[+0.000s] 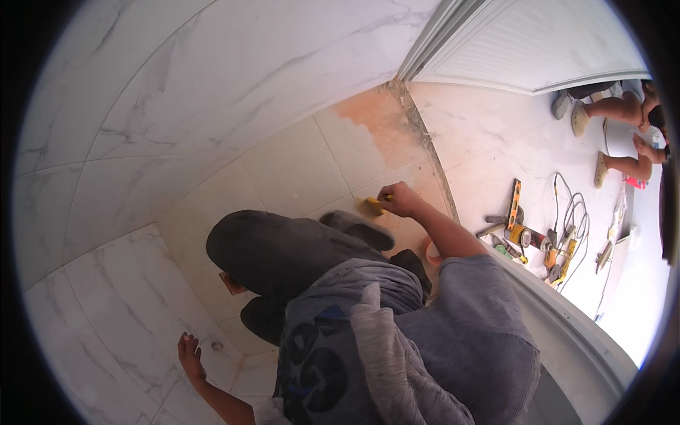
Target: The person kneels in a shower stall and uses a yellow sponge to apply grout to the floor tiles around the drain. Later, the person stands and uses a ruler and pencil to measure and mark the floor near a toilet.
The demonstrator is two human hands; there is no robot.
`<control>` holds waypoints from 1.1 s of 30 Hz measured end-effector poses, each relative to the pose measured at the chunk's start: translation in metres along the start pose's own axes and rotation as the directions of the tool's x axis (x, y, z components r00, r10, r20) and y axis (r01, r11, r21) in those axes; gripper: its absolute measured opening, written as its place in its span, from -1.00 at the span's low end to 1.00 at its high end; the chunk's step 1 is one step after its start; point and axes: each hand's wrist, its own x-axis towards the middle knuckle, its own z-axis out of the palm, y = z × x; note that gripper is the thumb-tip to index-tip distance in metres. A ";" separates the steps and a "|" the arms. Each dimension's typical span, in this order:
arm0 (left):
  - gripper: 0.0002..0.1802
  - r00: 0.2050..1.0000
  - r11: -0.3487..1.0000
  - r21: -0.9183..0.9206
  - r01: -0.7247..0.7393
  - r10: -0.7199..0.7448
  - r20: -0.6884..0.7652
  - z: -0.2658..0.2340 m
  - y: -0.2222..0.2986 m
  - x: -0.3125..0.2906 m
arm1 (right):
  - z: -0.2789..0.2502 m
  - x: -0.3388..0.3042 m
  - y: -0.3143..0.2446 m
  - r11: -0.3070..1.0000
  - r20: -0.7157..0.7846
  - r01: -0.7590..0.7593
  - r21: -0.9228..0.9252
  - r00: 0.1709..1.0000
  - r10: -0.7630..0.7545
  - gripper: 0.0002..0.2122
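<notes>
Right hand point(399, 200) closed around a small yellow, brush-like hand tool point(371, 207) low over the pale beige floor tiles point(290, 159).
The tool, blurred, is probably light, stiff in the handle and softer at the head, so best held by the handle; its head sits just left of the right grip, floor contact unclear. The left hand point(191, 354), near left by white, grey-veined tiles point(124, 304), appears empty, its grip loosely open.

left hand point(190, 354): out sideways, loose | right hand point(400, 200): forward, curled tight
</notes>
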 end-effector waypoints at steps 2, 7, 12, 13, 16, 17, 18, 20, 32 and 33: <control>-0.22 0.996 0.994 -0.058 -0.092 0.091 -0.016 0.001 0.003 0.004 | -0.031 -0.024 0.033 0.967 -0.062 -0.156 -0.204 0.987 0.146 -0.75; -0.21 0.990 0.993 0.021 0.116 -0.117 0.081 0.041 -0.016 0.006 | -0.033 -0.057 0.077 0.978 -0.150 0.138 0.153 0.982 -0.115 -0.79; -0.24 0.938 0.984 0.088 0.157 -0.176 0.299 0.081 -0.041 0.003 | 0.034 -0.046 0.069 0.840 0.245 -0.319 0.440 0.942 0.229 -0.81; -0.24 0.930 0.984 0.091 0.151 -0.173 0.324 0.081 -0.045 0.004 | 0.030 -0.049 0.071 0.799 0.285 -0.379 0.467 0.920 0.270 -0.81; -0.23 0.949 0.977 0.119 0.178 -0.203 0.243 0.066 -0.053 0.005 | -0.026 -0.073 0.085 0.903 0.065 -0.299 0.308 0.954 0.294 -0.83; -0.23 0.958 0.975 0.120 0.190 -0.210 0.195 0.060 -0.055 0.006 | -0.056 -0.083 0.091 0.973 -0.199 -0.227 0.027 0.953 0.228 -0.82; -0.23 0.967 0.975 0.114 0.189 -0.206 0.153 0.056 -0.056 0.007 | -0.074 -0.094 0.096 0.966 -0.411 -0.255 -0.049 0.886 0.214 -0.82; -0.23 0.978 0.981 0.082 0.177 -0.185 0.097 0.053 -0.058 0.009 | -0.080 -0.110 0.096 0.980 -0.350 -0.195 0.034 0.917 0.194 -0.82; -0.25 0.990 0.991 -0.035 0.131 -0.129 0.048 0.081 -0.076 -0.017 | -0.122 -0.006 0.062 0.947 -0.116 -0.009 -0.320 0.993 -0.030 -0.80; -0.25 0.989 0.987 -0.057 0.150 -0.149 0.019 0.086 -0.084 -0.021 | -0.120 -0.008 0.061 0.943 -0.025 0.035 -0.330 0.999 -0.046 -0.81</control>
